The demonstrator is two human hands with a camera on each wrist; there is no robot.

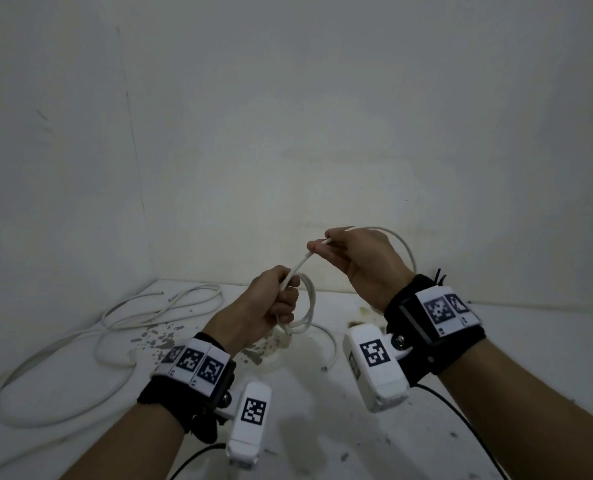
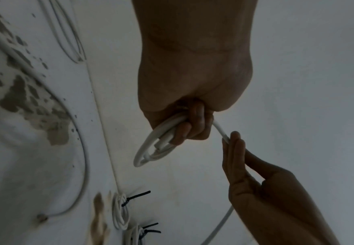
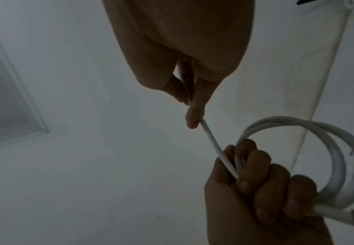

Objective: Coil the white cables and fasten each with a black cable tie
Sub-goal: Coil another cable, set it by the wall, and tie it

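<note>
My left hand [image 1: 281, 299] is raised above the table with its fingers curled round a small coil of white cable [image 1: 307, 308]; the same coil [image 2: 150, 149] [image 3: 318, 159] hangs below the fist in both wrist views. A straight run of that cable [image 1: 300, 266] leads up to my right hand [image 1: 326, 245], which pinches it between thumb and fingers [image 3: 194, 107]. Behind the right hand the cable arcs [image 1: 404, 245] over and drops toward the table. Two finished white coils [image 2: 120, 213] with black cable ties [image 2: 138, 195] lie on the table.
Loose white cables [image 1: 142, 313] sprawl over the left of the white table [image 1: 530, 341], whose paint is chipped near the middle. Another cable loop [image 1: 329, 344] lies under my hands. White walls meet in a corner close behind. Black wires run from both wrist cameras.
</note>
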